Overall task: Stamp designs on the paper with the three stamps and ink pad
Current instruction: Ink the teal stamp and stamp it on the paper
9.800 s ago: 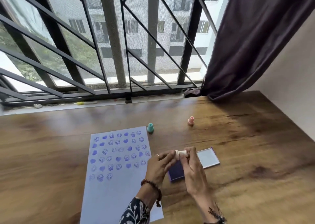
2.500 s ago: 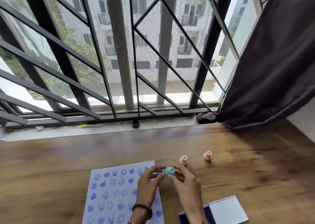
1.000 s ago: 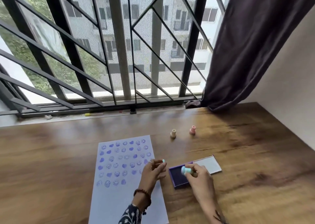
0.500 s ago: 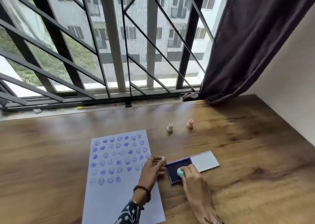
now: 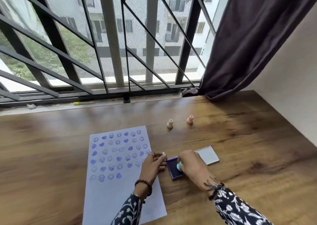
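A white paper (image 5: 120,199) lies on the wooden table, its upper half covered with purple smiley and heart prints. To its right sits the open purple ink pad (image 5: 173,169), its lid (image 5: 207,157) folded out to the right. My right hand (image 5: 192,166) grips the teal stamp (image 5: 179,166) and holds it down on the pad. My left hand (image 5: 152,164) rests at the paper's right edge and pinches a small teal cap (image 5: 163,154). A cream stamp (image 5: 170,123) and a pink stamp (image 5: 190,119) stand upright farther back.
The wooden table (image 5: 248,164) runs to a barred window (image 5: 111,44) at the back. A dark curtain (image 5: 248,36) hangs at the back right, touching the tabletop. A white wall (image 5: 291,87) borders the right side.
My right hand carried the teal stamp from above the paper to the ink pad and lowered it onto the pad. The cream stamp was set down beside the pink one earlier.
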Demonstrator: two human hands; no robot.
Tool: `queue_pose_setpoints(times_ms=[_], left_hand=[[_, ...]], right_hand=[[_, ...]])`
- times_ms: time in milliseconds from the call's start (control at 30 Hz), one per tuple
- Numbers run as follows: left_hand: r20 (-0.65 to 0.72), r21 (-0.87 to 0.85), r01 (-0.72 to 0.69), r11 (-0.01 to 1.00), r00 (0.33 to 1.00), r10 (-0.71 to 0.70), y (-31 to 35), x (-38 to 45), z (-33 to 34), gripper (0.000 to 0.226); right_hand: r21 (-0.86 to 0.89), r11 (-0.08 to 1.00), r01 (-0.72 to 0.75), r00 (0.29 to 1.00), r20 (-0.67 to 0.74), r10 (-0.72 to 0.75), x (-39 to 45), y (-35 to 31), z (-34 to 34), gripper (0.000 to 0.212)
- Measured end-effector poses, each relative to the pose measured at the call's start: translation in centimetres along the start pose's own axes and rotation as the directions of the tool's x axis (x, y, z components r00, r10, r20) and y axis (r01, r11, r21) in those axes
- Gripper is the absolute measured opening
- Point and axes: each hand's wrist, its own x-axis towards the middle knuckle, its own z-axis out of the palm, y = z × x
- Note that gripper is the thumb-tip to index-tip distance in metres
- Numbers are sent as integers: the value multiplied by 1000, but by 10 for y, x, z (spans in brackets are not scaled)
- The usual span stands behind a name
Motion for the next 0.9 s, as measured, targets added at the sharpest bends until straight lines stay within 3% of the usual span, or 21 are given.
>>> queue_pose_setpoints(times_ms=[167, 267, 333, 400, 467, 633, 767, 900], left_hand=[[21, -29, -21, 999, 1000, 21, 13, -9, -10, 9], [-17, -19, -77, 997, 997, 76, 21, -17, -31, 2], [-56, -47, -88, 995, 995, 85, 25, -22, -50, 7], [-89, -98, -88, 991, 993, 80, 29, -25, -71, 11], [-111, -117, -95, 989, 990, 82, 31, -27, -91, 10], [-164, -202, -37, 979, 987, 4, 34, -30, -139, 6], [-191, -279, -7, 960, 980, -49, 36, -32, -166, 10], [-179, -329, 9, 944, 981, -72, 35, -33, -186, 7]], right_hand=[[11, 999, -33, 985, 171, 31, 11, -3, -16, 21], [196, 976, -97, 994, 67, 85, 7, 4, -13, 16], [487, 861, -150, 984, -16, 180, -1, 2, -2, 11], [753, 645, -133, 974, -22, 227, -10, -11, 12, 7], [857, 502, -119, 974, 2, 228, -16, -29, 26, 9], [958, 273, -93, 977, 35, 212, -31, -80, 49, 8], [963, 267, -36, 963, -38, 267, -41, -112, 60, 7], [919, 394, -20, 914, -143, 379, -49, -133, 72, 7]])
